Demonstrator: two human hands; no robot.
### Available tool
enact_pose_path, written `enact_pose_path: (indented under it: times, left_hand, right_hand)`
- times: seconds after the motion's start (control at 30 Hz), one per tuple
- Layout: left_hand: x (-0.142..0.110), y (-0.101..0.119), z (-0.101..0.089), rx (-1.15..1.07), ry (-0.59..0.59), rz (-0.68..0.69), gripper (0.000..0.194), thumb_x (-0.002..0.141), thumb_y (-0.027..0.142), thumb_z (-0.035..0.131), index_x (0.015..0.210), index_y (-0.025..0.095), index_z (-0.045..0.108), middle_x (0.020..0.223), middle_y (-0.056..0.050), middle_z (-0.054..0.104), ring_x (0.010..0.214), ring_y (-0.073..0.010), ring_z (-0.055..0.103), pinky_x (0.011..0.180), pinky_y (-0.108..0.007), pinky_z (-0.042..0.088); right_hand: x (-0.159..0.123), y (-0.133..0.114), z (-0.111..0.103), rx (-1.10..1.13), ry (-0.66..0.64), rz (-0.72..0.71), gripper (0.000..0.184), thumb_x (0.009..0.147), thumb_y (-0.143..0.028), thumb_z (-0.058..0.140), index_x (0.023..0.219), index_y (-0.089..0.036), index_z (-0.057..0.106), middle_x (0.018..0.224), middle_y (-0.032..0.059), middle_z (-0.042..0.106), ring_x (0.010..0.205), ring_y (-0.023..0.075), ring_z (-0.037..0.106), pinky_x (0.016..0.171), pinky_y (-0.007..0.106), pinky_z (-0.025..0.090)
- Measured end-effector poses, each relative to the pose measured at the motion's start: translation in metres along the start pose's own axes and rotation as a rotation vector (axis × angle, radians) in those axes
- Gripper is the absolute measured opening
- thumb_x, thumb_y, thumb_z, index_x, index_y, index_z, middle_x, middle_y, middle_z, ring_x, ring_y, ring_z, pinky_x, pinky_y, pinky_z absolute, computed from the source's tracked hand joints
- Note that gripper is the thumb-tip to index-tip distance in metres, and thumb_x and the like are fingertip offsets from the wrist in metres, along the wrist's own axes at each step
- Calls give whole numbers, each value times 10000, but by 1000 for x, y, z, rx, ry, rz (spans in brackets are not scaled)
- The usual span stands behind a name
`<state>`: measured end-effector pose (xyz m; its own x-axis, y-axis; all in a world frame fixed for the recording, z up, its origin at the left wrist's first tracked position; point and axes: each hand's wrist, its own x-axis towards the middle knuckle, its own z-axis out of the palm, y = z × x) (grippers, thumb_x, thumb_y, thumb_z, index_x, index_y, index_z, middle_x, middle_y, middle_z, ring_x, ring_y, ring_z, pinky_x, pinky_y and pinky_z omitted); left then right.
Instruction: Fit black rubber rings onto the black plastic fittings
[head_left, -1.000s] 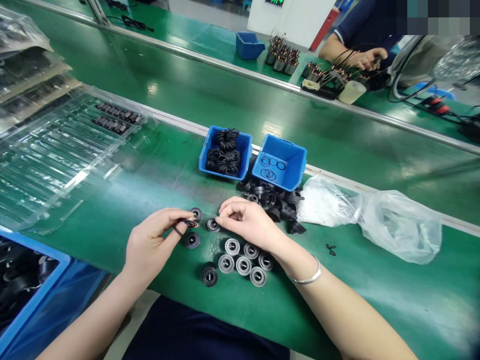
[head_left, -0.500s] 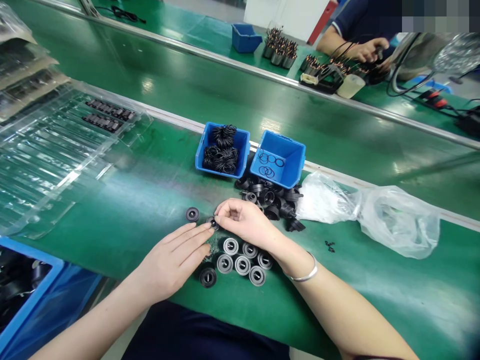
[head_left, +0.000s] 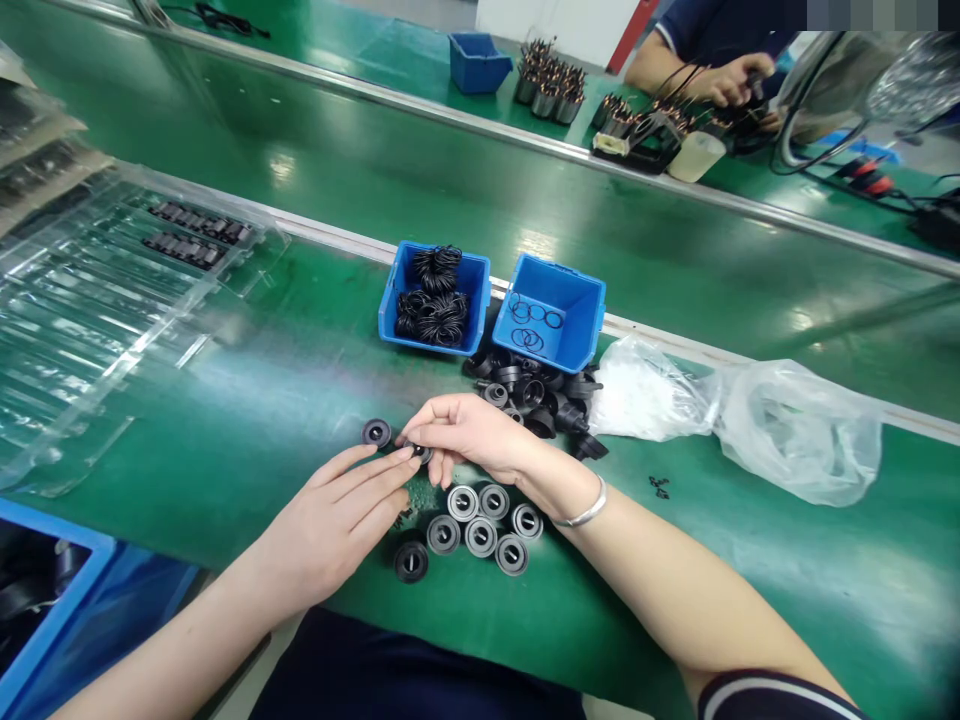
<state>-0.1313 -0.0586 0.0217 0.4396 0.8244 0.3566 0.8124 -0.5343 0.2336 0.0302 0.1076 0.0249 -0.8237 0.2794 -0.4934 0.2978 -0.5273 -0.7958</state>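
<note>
the left hand (head_left: 337, 520) lies with its fingers stretched and close together, and the fingertips are on a small round part (head_left: 423, 454), which is on the green table (head_left: 600, 610). the right hand (head_left: 469, 435) is at the same part from the other side, thumb and forefinger brought near together at its edge. whether either hand really grips something i cannot tell (the fingers cover most of the part). just beside the left fingertips is a dark disc (head_left: 376, 433). nearer to the person stand six grey-rimmed pieces (head_left: 481, 537) in a group, with one darker piece (head_left: 411, 562) beside them. beyond the right hand is a pile of black parts (head_left: 534, 392), near the blue bin with few rings (head_left: 581, 315).
</note>
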Motion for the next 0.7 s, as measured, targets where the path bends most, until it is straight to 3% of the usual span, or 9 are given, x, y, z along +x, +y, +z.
enact_pose_path:
  times: [0.2, 0.47, 0.57, 0.7]
  left_hand:
    - [2, 4, 1, -18, 15, -30, 238, 927, 42, 490, 1043, 139, 675, 1339, -129, 657, 1372, -287, 500, 1212, -520, 236]
    - [-3, 14, 4, 65, -18, -78, 241, 973, 78, 437, 1044, 143, 657, 1424, -130, 587, 1341, -264, 530, 1125, -426, 282]
    - [-2, 18, 5, 62, -4, -110, 224, 971, 84, 451, 1019, 155, 659, 1409, -104, 606, 1331, -281, 536, 1105, -437, 284]
    - [1, 19, 5, 74, -21, -83, 236, 967, 80, 441, 1023, 143, 662, 1407, -116, 605, 1333, -309, 529, 1065, -447, 307]
  right_hand:
    - [-13, 10, -4, 175, -19, -63, 373, 809, -369, 766, 1056, -93, 721, 627, 25, 703, 553, 97, 664, 579, 210, 559]
    - [-25, 15, -3, 225, -64, -129, 379, 844, -284, 744, 1182, -117, 700, 746, 24, 705, 712, 108, 662, 721, 257, 549]
    - [-24, 14, -3, 212, -77, -110, 381, 856, -288, 733, 1200, -130, 688, 729, 11, 694, 684, 97, 650, 698, 243, 545]
    - [-18, 15, 0, 126, -40, -104, 362, 864, -356, 727, 1143, -128, 691, 613, -18, 654, 548, 89, 622, 553, 208, 518]
